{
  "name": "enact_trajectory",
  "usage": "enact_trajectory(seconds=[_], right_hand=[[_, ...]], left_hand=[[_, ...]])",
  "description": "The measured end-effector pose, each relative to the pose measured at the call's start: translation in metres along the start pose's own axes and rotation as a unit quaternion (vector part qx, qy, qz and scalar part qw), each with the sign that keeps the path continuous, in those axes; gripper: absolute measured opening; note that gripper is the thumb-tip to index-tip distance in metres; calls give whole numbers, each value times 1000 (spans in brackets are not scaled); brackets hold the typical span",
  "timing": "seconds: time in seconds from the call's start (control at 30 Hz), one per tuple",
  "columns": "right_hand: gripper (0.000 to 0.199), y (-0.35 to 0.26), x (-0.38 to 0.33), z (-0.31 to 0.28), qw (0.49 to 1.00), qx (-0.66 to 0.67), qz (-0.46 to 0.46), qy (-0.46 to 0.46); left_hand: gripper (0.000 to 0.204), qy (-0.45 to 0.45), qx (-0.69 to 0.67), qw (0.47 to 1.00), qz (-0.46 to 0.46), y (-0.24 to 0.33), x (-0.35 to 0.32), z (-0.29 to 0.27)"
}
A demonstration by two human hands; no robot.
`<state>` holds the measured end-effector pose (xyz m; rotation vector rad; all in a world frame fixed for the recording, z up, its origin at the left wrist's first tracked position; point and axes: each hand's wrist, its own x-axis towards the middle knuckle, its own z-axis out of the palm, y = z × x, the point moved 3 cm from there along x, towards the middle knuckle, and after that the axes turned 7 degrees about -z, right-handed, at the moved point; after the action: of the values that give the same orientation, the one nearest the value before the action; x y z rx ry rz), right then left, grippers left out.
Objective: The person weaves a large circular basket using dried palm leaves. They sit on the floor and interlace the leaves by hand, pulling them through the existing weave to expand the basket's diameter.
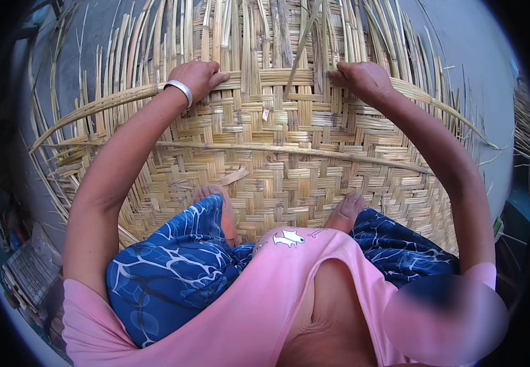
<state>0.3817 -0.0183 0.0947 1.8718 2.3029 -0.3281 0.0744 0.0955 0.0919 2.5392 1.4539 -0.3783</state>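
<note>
A half-woven bamboo mat (277,189) spreads before me, its flat pale strips crossing over and under. Across its far part runs a crosswise bundle of bamboo strips (268,77), passing between the lengthwise ones. My left hand (194,79), with a silver bangle at its wrist, is closed on the left part of this bundle. On the right, my right hand (363,79) has its fingers curled over the same bundle; its fingertips are partly hidden. The bundle's ends bend toward me beyond both hands.
Unwoven lengthwise strips (136,46) fan out at the far side. A loose long stick (295,150) and a short bamboo scrap (234,177) lie on the mat. My bare feet (345,214) rest on it. Dark bundled stalks (525,116) stand at right; clutter (29,266) sits at lower left.
</note>
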Motion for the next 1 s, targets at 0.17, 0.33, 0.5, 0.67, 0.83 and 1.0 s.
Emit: enact_trajectory(seconds=[0.17, 0.33, 0.5, 0.67, 0.83, 1.0], right_hand=[[35, 4, -4, 18, 1000, 5, -10, 28], [31, 2, 1, 22, 1000, -14, -4, 12], [30, 6, -6, 30, 995, 96, 24, -16], [30, -14, -32, 20, 999, -33, -15, 18], [29, -16, -35, 17, 999, -31, -20, 0], [24, -13, -19, 33, 999, -21, -36, -12]], left_hand=[[45, -29, -26, 999, -15, 7, -9, -4], [46, 12, 4, 1000, 4, 5, -7, 10], [45, 30, 3, 999, 14, 6, -13, 17], [40, 63, -39, 997, 31, 8, -41, 18], [39, 82, -20, 994, 64, 9, -42, 18], [45, 20, 49, 996, 67, 8, -18, 25]])
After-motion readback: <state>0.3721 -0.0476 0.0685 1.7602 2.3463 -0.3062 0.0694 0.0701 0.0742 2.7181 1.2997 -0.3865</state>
